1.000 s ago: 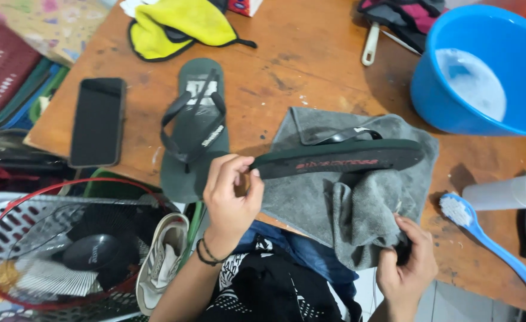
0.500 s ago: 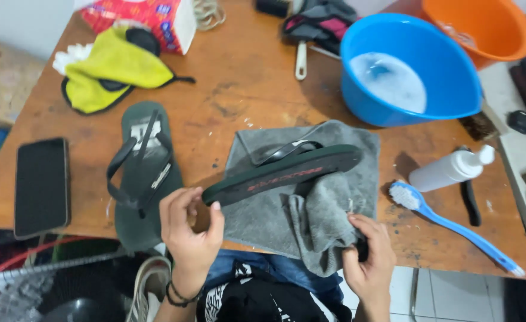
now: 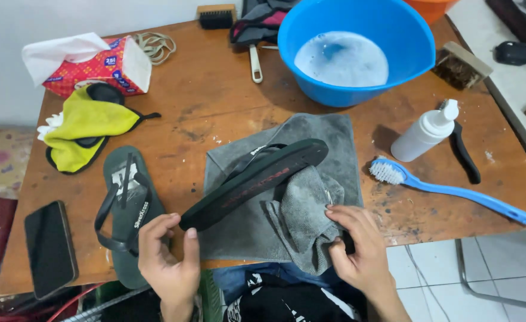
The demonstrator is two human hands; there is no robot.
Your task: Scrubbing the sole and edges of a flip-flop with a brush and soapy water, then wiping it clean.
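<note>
1. Head view is showing a wooden table (image 3: 215, 101) filling most of the frame, with a person's two hands working at its lower edge.
2. A blue basin (image 3: 406, 42) of soapy water is sitting at the upper right, well apart from the hands.
3. A grey towel (image 3: 334, 137) is lying spread at the centre of the frame, one corner bunched up toward the lower right.
4. A dark flip-flop (image 3: 257, 179) is being held on edge above the towel, slanting from lower left up to the centre. It looks light and rubbery, likely bending if gripped only at one end, so the heel end and the sole's rim seem the sensible places to hold it.
5. A second flip-flop (image 3: 126, 209) is lying flat, straps up, at the lower left, just beside the left hand.
6. A blue brush (image 3: 447, 191) is lying to the right of the towel, near a white bottle (image 3: 424, 131).
7. The left hand (image 3: 167, 256) is pinching the lower end of the dark flip-flop between thumb and fingers.
8. The right hand (image 3: 358, 250) is closing around the bunched towel corner, which is soft and limp; a small dark object seems to be tucked under the fingers, though what it is cannot be told.
</note>
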